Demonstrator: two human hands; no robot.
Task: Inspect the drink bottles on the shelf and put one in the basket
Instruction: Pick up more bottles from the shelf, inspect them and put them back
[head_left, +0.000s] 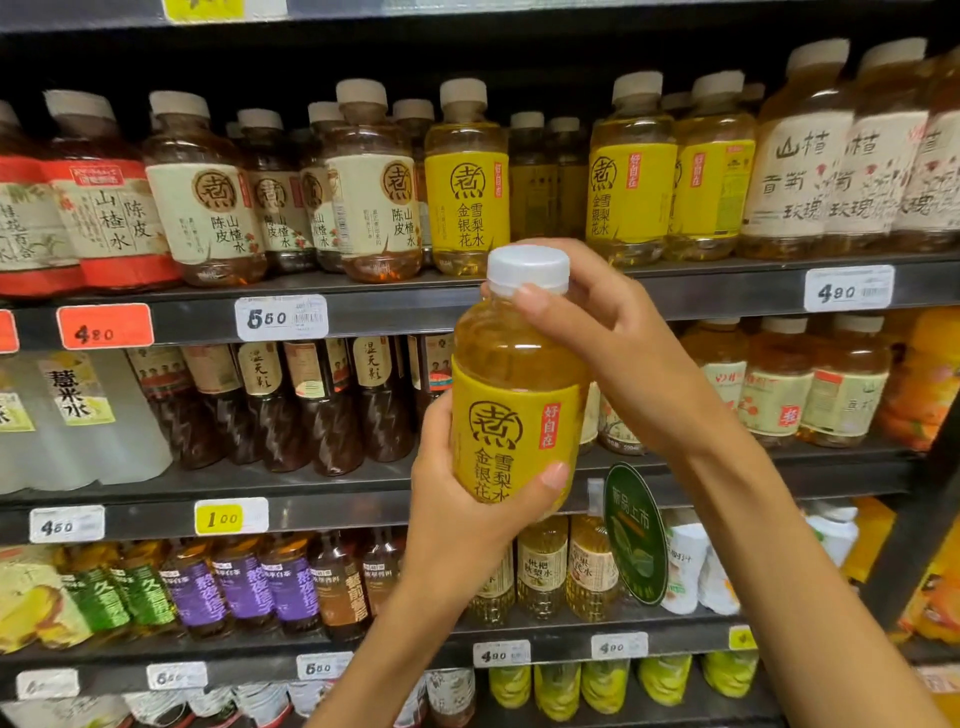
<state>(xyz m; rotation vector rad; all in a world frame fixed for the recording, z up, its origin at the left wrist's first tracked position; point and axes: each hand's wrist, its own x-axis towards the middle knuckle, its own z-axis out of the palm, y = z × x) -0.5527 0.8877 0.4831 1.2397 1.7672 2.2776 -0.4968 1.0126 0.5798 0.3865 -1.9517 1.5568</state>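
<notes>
Left hand (467, 499) cupped around bottle (514, 384) base, right hand (597, 332) gripping near cap, both forearms raised.

Price tags on shelf edges: white "560" tag (281, 317), red "480" tag (105, 326), yellow "100" tag (231, 516), white "480" tag (849, 288) at right. Round green sign (635, 535) sticks out from the third shelf edge, beside white pouches (687, 566)
</notes>
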